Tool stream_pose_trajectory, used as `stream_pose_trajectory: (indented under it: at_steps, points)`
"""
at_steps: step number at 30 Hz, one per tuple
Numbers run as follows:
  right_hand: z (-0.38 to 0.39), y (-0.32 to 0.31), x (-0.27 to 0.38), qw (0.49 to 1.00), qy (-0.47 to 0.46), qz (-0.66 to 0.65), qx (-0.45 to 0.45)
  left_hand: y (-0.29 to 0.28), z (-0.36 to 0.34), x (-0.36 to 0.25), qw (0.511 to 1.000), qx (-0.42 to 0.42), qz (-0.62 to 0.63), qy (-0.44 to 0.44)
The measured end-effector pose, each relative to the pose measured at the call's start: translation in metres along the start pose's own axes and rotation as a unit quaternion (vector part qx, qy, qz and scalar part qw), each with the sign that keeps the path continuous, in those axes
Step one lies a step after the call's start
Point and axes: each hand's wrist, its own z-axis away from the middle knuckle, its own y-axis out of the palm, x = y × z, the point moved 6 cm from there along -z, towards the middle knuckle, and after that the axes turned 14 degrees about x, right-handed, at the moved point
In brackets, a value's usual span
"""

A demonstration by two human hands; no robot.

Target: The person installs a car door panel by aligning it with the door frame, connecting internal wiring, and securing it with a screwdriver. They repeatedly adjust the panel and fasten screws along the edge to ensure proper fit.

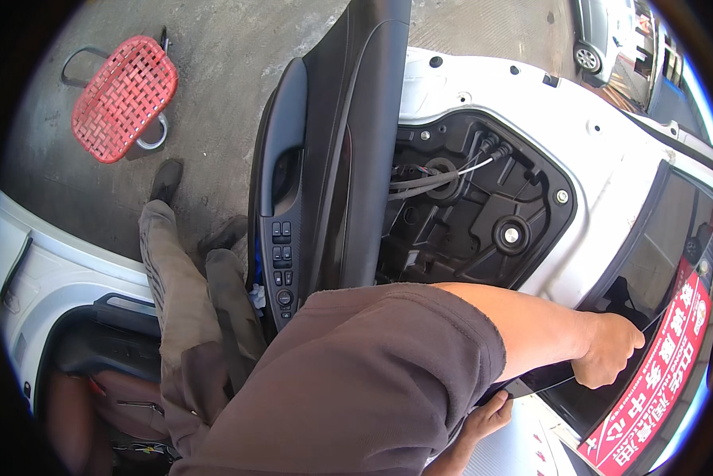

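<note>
My left hand (608,349) reaches across to the car door's dark window (638,230), fingers curled round its thin dark edge. Closer to my body, my right hand (490,416) is closed on the near end of that dark edge, partly hidden by my left sleeve. Whether they grip glass or a trim strip I cannot tell. Beside my left arm stands the white door (547,127), showing its black inner plate (483,214). The black door trim panel (332,159), with window switches, sits apart from it, cables (432,186) running between them.
A red woven-seat stool (126,99) stands on concrete at the far left. The car's white sill (78,238) and dark red seat (134,412) lie at the lower left. Beyond the window is a red banner (658,373); a parked car (598,40) stands at the far right.
</note>
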Motion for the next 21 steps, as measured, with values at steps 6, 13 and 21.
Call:
stream_pose_trajectory:
  at_steps: [6,13,21]
  points:
    - [-0.048,-0.006,0.024,0.984,-0.049,-0.159,0.061,0.009,-0.007,-0.005,0.999,-0.022,-0.013,-0.019]
    - [-0.054,-0.009,0.023,0.971,-0.13,-0.188,0.069,0.016,0.019,-0.006,0.938,-0.287,0.079,-0.18]
    - [-0.057,-0.037,0.03,0.982,-0.12,-0.135,0.053,0.098,0.115,-0.151,0.87,-0.158,0.297,-0.361]
